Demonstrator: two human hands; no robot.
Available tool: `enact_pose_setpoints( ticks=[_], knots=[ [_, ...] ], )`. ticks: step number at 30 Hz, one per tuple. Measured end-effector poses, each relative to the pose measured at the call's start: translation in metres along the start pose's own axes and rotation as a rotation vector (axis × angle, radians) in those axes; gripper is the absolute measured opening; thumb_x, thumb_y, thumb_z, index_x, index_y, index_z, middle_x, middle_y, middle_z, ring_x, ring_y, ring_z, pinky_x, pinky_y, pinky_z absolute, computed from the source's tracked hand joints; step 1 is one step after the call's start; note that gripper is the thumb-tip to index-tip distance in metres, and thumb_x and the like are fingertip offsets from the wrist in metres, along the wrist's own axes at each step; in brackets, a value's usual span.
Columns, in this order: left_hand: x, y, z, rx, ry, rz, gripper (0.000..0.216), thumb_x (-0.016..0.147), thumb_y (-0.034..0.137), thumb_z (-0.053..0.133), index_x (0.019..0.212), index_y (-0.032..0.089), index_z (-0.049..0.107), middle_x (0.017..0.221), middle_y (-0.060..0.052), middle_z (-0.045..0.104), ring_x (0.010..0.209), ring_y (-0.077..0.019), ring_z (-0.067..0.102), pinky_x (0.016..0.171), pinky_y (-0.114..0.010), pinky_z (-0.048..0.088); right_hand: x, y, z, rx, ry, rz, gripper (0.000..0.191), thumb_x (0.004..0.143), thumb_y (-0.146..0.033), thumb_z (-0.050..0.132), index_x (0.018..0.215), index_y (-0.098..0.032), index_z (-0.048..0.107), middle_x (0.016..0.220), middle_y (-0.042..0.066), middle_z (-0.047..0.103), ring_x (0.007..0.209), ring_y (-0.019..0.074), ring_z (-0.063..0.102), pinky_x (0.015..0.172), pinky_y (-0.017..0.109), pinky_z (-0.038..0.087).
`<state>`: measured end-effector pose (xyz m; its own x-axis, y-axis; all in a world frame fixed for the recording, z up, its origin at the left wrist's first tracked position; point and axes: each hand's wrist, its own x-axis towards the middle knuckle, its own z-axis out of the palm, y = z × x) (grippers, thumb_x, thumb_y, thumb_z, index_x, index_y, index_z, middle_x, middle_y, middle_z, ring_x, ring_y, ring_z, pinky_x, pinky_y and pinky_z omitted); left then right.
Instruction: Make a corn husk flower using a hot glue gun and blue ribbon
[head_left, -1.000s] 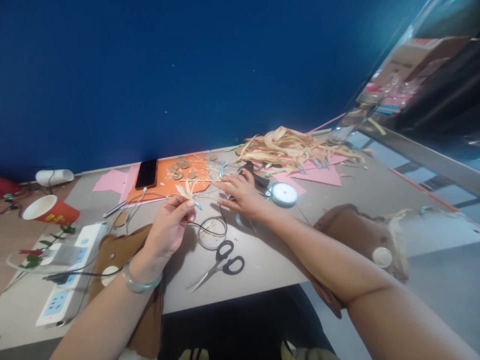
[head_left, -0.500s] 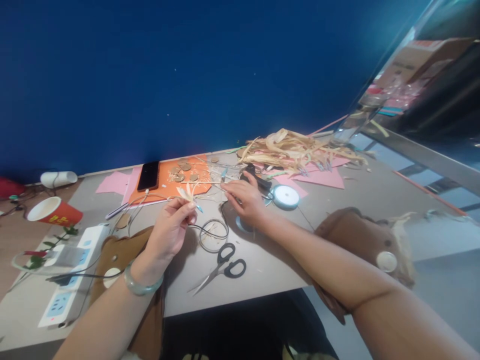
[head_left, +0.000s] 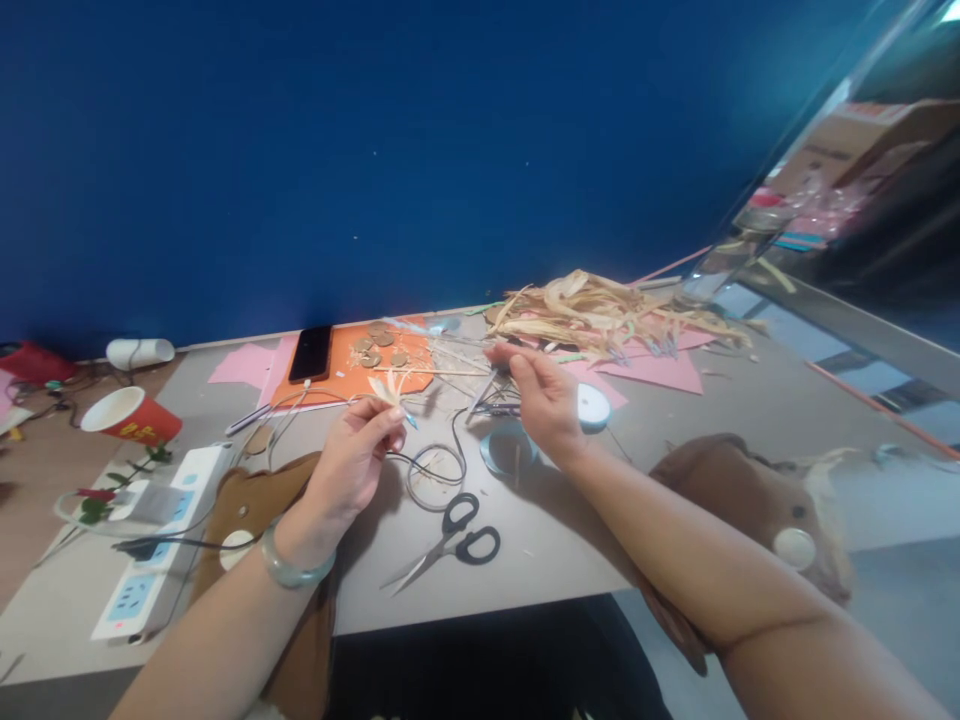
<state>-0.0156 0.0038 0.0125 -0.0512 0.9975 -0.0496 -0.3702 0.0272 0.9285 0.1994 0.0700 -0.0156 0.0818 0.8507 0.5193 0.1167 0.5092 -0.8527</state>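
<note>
My left hand [head_left: 358, 450], with a pale bangle at its wrist, pinches a small corn-husk flower [head_left: 390, 392] between thumb and fingertips. Pale petals fan upward and a bit of light blue shows on its right side. My right hand [head_left: 546, 400] is closed around a dark-handled tool whose thin grey end [head_left: 480, 396] points down and left; the fingers hide most of it, so its kind is unclear. A spool of light-blue ribbon [head_left: 595, 408] lies just right of this hand, and a clear bluish roll [head_left: 508, 452] below it. Black-handled scissors [head_left: 442, 545] lie between my forearms.
Dried corn husks [head_left: 600, 305] are heaped on pink paper at the back. A phone [head_left: 310, 354] and several round brown discs rest on orange paper [head_left: 352, 345]. At left are a power strip [head_left: 169, 540], cables and a red paper cup [head_left: 133, 415]. Brown bags [head_left: 742, 490] flank my arms.
My right hand has moved right and closed around the dark tool from the table, lifting it. My left hand still holds the corn-husk flower. The view has shifted slightly.
</note>
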Motion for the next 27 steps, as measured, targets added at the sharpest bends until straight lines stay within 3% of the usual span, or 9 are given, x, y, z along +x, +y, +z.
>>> enact_pose_setpoints(
  ticks=[11, 19, 22, 27],
  knots=[
    [0.001, 0.003, -0.002, -0.047, 0.027, 0.061, 0.019, 0.067, 0.025, 0.075, 0.065, 0.016, 0.059, 0.055, 0.003, 0.056, 0.055, -0.008, 0.051, 0.059, -0.022, 0.041, 0.008, 0.008, 0.004, 0.35, 0.0, 0.267, 0.029, 0.084, -0.044, 0.062, 0.094, -0.018, 0.07, 0.086, 0.006, 0.075, 0.084, 0.0182, 0.071, 0.088, 0.039, 0.055],
    [0.003, 0.001, -0.006, -0.103, 0.046, 0.158, 0.015, 0.067, 0.024, 0.077, 0.067, 0.017, 0.063, 0.063, 0.002, 0.062, 0.062, -0.0099, 0.058, 0.075, -0.027, 0.047, 0.003, -0.006, 0.007, 0.364, -0.071, 0.49, 0.035, 0.076, -0.05, 0.069, 0.078, -0.015, 0.07, 0.072, 0.006, 0.074, 0.065, 0.0164, 0.069, 0.074, 0.034, 0.058],
    [0.003, 0.003, -0.007, -0.146, 0.052, 0.178, 0.016, 0.066, 0.024, 0.078, 0.068, 0.018, 0.063, 0.064, 0.003, 0.063, 0.062, -0.0096, 0.059, 0.08, -0.028, 0.048, 0.001, -0.01, 0.006, 0.333, -0.198, 0.541, 0.036, 0.075, -0.049, 0.07, 0.078, -0.014, 0.07, 0.071, 0.007, 0.074, 0.063, 0.0149, 0.068, 0.07, 0.031, 0.056],
    [0.003, 0.006, -0.006, -0.192, 0.057, 0.203, 0.017, 0.065, 0.023, 0.08, 0.066, 0.018, 0.064, 0.066, 0.004, 0.065, 0.065, -0.009, 0.061, 0.097, -0.032, 0.045, 0.001, -0.014, 0.0, 0.234, -0.623, 0.65, 0.029, 0.073, -0.039, 0.075, 0.079, -0.012, 0.07, 0.071, 0.005, 0.073, 0.061, 0.0112, 0.065, 0.068, 0.026, 0.052]
  ],
)
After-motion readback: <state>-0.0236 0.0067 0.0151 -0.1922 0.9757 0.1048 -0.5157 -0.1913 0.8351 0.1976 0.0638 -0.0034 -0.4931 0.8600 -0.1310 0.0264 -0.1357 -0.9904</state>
